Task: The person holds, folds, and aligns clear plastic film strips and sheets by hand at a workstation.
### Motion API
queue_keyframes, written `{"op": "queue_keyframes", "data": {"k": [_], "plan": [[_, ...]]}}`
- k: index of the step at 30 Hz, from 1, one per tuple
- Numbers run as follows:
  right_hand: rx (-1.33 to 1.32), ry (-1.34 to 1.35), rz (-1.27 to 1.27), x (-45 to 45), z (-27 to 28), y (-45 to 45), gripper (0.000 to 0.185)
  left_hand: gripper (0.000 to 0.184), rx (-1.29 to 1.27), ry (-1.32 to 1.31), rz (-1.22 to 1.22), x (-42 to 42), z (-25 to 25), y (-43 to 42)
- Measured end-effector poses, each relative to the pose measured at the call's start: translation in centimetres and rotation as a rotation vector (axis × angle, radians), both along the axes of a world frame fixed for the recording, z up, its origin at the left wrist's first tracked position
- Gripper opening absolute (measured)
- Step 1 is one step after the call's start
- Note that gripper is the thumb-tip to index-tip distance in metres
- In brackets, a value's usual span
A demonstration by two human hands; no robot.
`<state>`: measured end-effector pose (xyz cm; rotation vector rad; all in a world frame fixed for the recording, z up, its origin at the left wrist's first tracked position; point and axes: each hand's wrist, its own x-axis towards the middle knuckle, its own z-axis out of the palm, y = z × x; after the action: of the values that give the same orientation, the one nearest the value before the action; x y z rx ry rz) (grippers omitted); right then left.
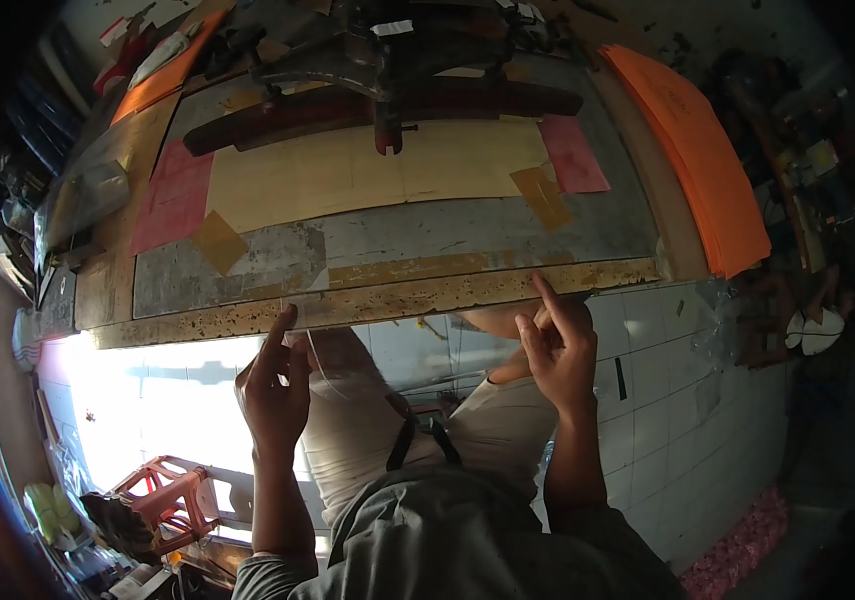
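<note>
Between my hands a thin clear plastic film point(403, 386) sags below the bench's front edge; its outline is faint and hard to follow. My left hand point(276, 385) is at its left side, index finger pointing up to the wooden edge strip point(428, 295). Facing it, my right hand point(561, 355) has its index fingertip at the same strip, with the thumb lower down. Both hands appear closed on the film, though the grip is barely visible. Behind them, a cream sheet point(368, 170) lies on the grey bench top point(398, 232), held by brown tape point(542, 198).
A dark metal press frame point(385, 85) with a long bar stands over the cream sheet. Orange sheets point(693, 160) are stacked at the right. Pink paper point(574, 153) flanks the cream sheet. A red plastic stool point(173, 500) is at lower left on the tiled floor point(648, 400).
</note>
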<state>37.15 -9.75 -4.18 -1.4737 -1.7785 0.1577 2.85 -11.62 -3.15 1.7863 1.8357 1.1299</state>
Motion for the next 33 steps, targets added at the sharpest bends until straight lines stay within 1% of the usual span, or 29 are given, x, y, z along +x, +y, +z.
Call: {"op": "queue_keyframes", "data": {"k": [1, 4, 7, 10, 11, 12, 16, 20, 23, 26, 29, 32, 33], "plan": [[0.018, -0.005, 0.006, 0.1, -0.1, 0.1, 0.054, 0.040, 0.049, 0.013, 0.005, 0.0, -0.2, 0.1], [0.035, -0.002, 0.017, 0.2, -0.5, 0.2, 0.055, 0.039, -0.088, -0.028, 0.012, 0.1, 0.7, -0.1], [-0.006, 0.051, 0.025, 0.0, -0.4, -0.1, 0.054, 0.040, -0.124, -0.082, 0.018, 0.1, 0.4, -0.1], [-0.033, 0.142, 0.047, -0.1, -0.6, 0.0, 0.052, 0.040, 0.067, -0.082, -0.010, -0.2, -0.9, 0.2], [-0.046, 0.178, 0.050, -0.2, -0.7, 0.0, 0.052, 0.039, 0.073, -0.094, 0.002, 0.0, -0.8, 0.3], [-0.060, 0.212, 0.051, -0.2, -0.9, -0.1, 0.051, 0.038, 0.027, -0.054, 0.038, 0.2, -0.3, 0.2], [-0.057, 0.317, 0.030, -0.4, -2.2, 0.0, 0.047, 0.037, 0.098, -0.071, 0.035, -0.2, -2.4, 0.3], [0.029, 0.237, -0.075, -0.4, -4.4, 0.4, 0.047, 0.037, 0.198, -0.112, 0.024, -0.2, -4.1, 0.7], [0.052, 0.218, -0.134, -1.0, -4.5, 0.5, 0.047, 0.037, 0.267, -0.154, 0.019, 0.0, -4.9, 1.1], [0.030, 0.196, -0.178, -1.2, -4.2, 0.3, 0.048, 0.037, 0.201, -0.204, 0.020, 0.0, -4.8, 0.7], [0.075, 0.093, -0.202, -2.0, -2.8, 0.1, 0.044, 0.037, 0.123, -0.344, -0.011, 0.2, -3.2, 0.2], [0.007, 0.215, -0.197, -2.5, -2.4, -0.3, 0.040, 0.041, -0.089, -0.400, -0.036, 0.0, -0.5, -0.7], [0.014, 0.261, -0.147, -2.2, -2.1, -0.6, 0.040, 0.043, -0.051, -0.385, -0.057, -0.1, 0.3, -1.1]]}}
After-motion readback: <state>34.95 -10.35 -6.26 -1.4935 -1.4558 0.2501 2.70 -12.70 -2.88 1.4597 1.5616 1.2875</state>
